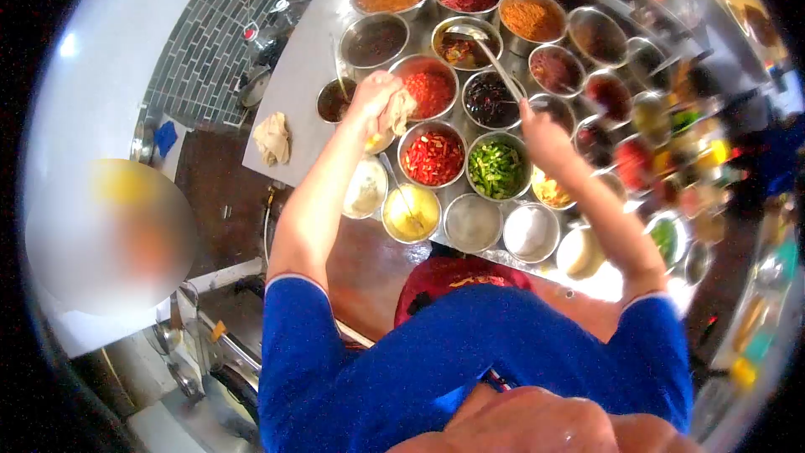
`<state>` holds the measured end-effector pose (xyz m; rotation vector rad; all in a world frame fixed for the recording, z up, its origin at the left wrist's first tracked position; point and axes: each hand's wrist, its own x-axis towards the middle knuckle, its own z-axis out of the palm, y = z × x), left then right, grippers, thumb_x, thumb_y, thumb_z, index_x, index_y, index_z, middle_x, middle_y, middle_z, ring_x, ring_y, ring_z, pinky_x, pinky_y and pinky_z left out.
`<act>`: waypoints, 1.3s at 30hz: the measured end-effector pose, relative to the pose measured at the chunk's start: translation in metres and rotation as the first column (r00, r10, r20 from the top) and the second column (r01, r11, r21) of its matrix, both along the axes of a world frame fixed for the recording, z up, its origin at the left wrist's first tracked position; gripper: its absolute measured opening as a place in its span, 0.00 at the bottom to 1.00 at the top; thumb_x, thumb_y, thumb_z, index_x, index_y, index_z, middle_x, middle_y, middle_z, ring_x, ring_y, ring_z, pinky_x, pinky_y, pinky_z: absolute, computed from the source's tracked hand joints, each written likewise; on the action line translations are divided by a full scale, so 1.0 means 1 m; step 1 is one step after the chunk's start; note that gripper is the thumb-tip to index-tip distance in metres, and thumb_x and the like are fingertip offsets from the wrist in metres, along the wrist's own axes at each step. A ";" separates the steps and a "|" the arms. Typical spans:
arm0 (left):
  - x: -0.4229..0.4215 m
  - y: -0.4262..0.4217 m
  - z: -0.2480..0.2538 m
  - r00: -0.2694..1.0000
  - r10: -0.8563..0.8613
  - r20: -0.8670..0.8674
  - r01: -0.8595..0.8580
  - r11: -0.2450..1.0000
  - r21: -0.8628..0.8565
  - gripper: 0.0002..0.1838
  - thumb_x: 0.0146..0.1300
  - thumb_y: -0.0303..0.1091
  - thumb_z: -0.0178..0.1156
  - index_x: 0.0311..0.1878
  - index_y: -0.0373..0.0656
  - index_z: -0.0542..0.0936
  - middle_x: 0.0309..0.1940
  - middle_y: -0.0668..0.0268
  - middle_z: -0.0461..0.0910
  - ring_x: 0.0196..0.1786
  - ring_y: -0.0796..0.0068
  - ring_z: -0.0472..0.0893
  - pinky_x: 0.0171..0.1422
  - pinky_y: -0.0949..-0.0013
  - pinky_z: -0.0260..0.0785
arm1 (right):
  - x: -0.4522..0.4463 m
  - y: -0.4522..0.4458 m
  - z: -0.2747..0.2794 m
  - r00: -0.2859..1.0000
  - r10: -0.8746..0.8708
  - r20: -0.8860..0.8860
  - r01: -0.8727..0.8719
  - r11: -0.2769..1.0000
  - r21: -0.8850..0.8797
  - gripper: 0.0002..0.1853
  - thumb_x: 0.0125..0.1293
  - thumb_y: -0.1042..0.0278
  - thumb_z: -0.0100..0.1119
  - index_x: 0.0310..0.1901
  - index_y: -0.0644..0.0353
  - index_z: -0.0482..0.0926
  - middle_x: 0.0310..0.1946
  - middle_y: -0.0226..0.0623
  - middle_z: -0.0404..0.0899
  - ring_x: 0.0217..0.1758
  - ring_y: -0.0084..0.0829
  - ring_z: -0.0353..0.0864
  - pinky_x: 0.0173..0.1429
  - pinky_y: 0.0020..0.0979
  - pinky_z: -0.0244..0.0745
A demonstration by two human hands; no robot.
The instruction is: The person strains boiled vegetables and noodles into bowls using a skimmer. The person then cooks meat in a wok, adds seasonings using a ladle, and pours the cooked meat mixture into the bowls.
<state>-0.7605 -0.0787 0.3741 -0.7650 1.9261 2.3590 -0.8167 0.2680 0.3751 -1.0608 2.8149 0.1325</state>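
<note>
My left hand [377,101] is closed around a crumpled beige cloth [400,111]. It is beside a metal pot of chopped red chillies [429,94]. My right hand [547,136] grips the handle of a metal ladle [501,71]. The ladle's bowl end reaches over a pot of dark reddish, oily sauce [457,52]. Under the ladle's handle is a pot of dark, glossy contents [491,102]. Nearer my body are a pot of cut red peppers [433,158] and a pot of chopped green peppers [496,166].
Many metal pots crowd the steel counter [289,101]. Along its near edge stand a pot of yellow liquid [411,216] and a pot of white contents [532,233]. Another beige cloth [272,138] lies at the left. A person [113,235], blurred, is at the far left.
</note>
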 end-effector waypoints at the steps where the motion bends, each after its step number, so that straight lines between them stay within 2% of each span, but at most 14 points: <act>1: -0.029 -0.010 -0.012 0.998 -0.042 0.049 0.046 0.995 -0.087 0.03 0.64 0.28 0.57 0.34 0.42 0.74 0.26 0.66 0.78 0.29 0.72 0.80 0.31 0.67 0.75 | -0.003 0.000 -0.006 1.000 -0.006 0.018 0.006 0.999 -0.033 0.37 0.58 0.76 0.52 0.70 0.71 0.53 0.35 0.55 0.77 0.29 0.47 0.83 0.33 0.39 0.82; 4: -0.082 -0.009 -0.006 0.983 -0.134 0.126 0.167 0.937 -0.306 0.04 0.60 0.26 0.55 0.31 0.43 0.78 0.22 0.69 0.75 0.26 0.77 0.74 0.32 0.70 0.70 | -0.008 -0.004 -0.009 0.996 -0.014 0.092 0.026 0.991 -0.129 0.38 0.56 0.78 0.51 0.70 0.73 0.52 0.32 0.57 0.78 0.27 0.49 0.82 0.33 0.42 0.81; 8: -0.167 -0.040 -0.071 0.897 -0.215 0.385 0.441 0.429 -0.788 0.07 0.58 0.33 0.58 0.31 0.41 0.82 0.28 0.61 0.81 0.31 0.65 0.80 0.38 0.63 0.72 | -0.015 -0.019 0.006 0.946 -0.044 0.321 0.113 0.974 -0.198 0.39 0.53 0.80 0.49 0.69 0.77 0.50 0.28 0.61 0.78 0.29 0.53 0.82 0.34 0.47 0.79; 12: -0.197 -0.025 -0.062 0.753 -0.290 0.590 0.636 0.093 -0.766 0.12 0.58 0.33 0.55 0.38 0.39 0.84 0.39 0.47 0.82 0.42 0.50 0.84 0.43 0.56 0.76 | -0.020 -0.030 0.017 0.864 -0.064 0.499 0.192 0.959 -0.210 0.38 0.54 0.80 0.46 0.68 0.80 0.48 0.31 0.65 0.79 0.35 0.58 0.82 0.43 0.51 0.76; 15: -0.215 -0.026 -0.069 0.716 -0.325 0.618 0.652 -0.006 -0.758 0.13 0.56 0.34 0.58 0.39 0.37 0.84 0.40 0.47 0.82 0.44 0.51 0.84 0.45 0.57 0.75 | -0.026 -0.027 0.034 0.769 -0.071 0.636 0.332 0.894 -0.301 0.36 0.56 0.78 0.45 0.69 0.71 0.51 0.36 0.64 0.80 0.36 0.57 0.82 0.46 0.48 0.76; 16: -0.220 -0.029 -0.075 0.704 -0.335 0.626 0.655 -0.034 -0.755 0.13 0.55 0.34 0.58 0.39 0.37 0.84 0.40 0.47 0.82 0.44 0.51 0.84 0.45 0.57 0.75 | -0.034 -0.028 0.059 0.566 -0.064 0.822 0.439 0.867 -0.235 0.38 0.61 0.71 0.46 0.74 0.60 0.46 0.33 0.51 0.81 0.25 0.35 0.80 0.31 0.35 0.77; 18: -0.223 -0.030 -0.074 0.670 -0.326 0.667 0.716 0.047 -0.697 0.14 0.54 0.36 0.60 0.41 0.37 0.84 0.42 0.48 0.82 0.45 0.52 0.84 0.47 0.57 0.75 | -0.039 -0.034 0.102 0.397 -0.117 0.910 0.545 0.828 -0.131 0.32 0.58 0.75 0.46 0.68 0.57 0.58 0.32 0.48 0.79 0.27 0.36 0.81 0.31 0.35 0.76; 19: -0.224 -0.030 -0.073 0.665 -0.321 0.674 0.721 0.041 -0.691 0.15 0.54 0.36 0.60 0.41 0.38 0.84 0.43 0.48 0.82 0.45 0.53 0.84 0.47 0.58 0.75 | -0.038 -0.033 0.107 0.389 -0.087 0.917 0.583 0.794 -0.172 0.30 0.59 0.75 0.47 0.66 0.57 0.61 0.26 0.37 0.75 0.21 0.26 0.75 0.23 0.29 0.72; 26: -0.224 -0.023 -0.068 0.629 -0.269 0.730 0.751 -0.036 -0.660 0.17 0.52 0.39 0.63 0.43 0.40 0.84 0.45 0.50 0.82 0.48 0.51 0.82 0.50 0.59 0.75 | -0.059 -0.018 0.094 0.018 0.044 0.999 0.810 0.586 -0.040 0.28 0.60 0.74 0.51 0.65 0.57 0.64 0.20 0.29 0.69 0.16 0.19 0.68 0.16 0.23 0.65; 32: -0.224 -0.034 -0.085 0.674 -0.391 0.627 0.689 0.025 -0.724 0.19 0.50 0.45 0.69 0.36 0.36 0.84 0.35 0.48 0.83 0.37 0.54 0.84 0.43 0.60 0.74 | -0.066 -0.005 0.077 0.620 0.043 0.783 0.346 0.881 -0.322 0.33 0.63 0.67 0.49 0.71 0.61 0.55 0.37 0.39 0.78 0.27 0.27 0.77 0.32 0.29 0.75; 34: -0.224 -0.027 -0.081 0.690 -0.335 0.641 0.682 0.005 -0.731 0.19 0.51 0.44 0.70 0.36 0.35 0.84 0.34 0.50 0.84 0.36 0.57 0.84 0.43 0.60 0.74 | -0.064 -0.020 0.078 0.654 0.050 0.755 0.291 0.904 -0.312 0.34 0.63 0.67 0.48 0.71 0.62 0.53 0.37 0.41 0.79 0.27 0.26 0.78 0.31 0.29 0.76; 35: -0.222 -0.023 -0.080 0.697 -0.306 0.649 0.682 0.001 -0.731 0.18 0.51 0.43 0.70 0.36 0.35 0.84 0.33 0.50 0.84 0.35 0.58 0.84 0.43 0.60 0.74 | -0.067 -0.022 0.103 0.391 -0.033 0.920 0.412 0.900 -0.143 0.34 0.63 0.66 0.48 0.71 0.62 0.53 0.31 0.38 0.78 0.24 0.26 0.77 0.26 0.27 0.74; 38: -0.223 -0.031 -0.085 0.694 -0.317 0.647 0.720 0.261 -0.644 0.17 0.49 0.40 0.72 0.36 0.34 0.84 0.32 0.53 0.85 0.34 0.63 0.84 0.42 0.62 0.75 | -0.067 -0.025 0.116 0.243 -0.084 0.966 0.518 0.854 -0.056 0.36 0.62 0.68 0.49 0.72 0.61 0.53 0.25 0.33 0.75 0.19 0.23 0.74 0.19 0.25 0.68; 39: -0.223 -0.030 -0.083 0.692 -0.326 0.644 0.719 0.230 -0.656 0.17 0.50 0.40 0.71 0.36 0.34 0.84 0.33 0.52 0.84 0.35 0.61 0.84 0.43 0.61 0.74 | -0.068 -0.026 0.109 0.068 -0.104 0.992 0.661 0.750 0.033 0.27 0.61 0.73 0.49 0.63 0.59 0.62 0.21 0.33 0.71 0.17 0.24 0.71 0.17 0.28 0.70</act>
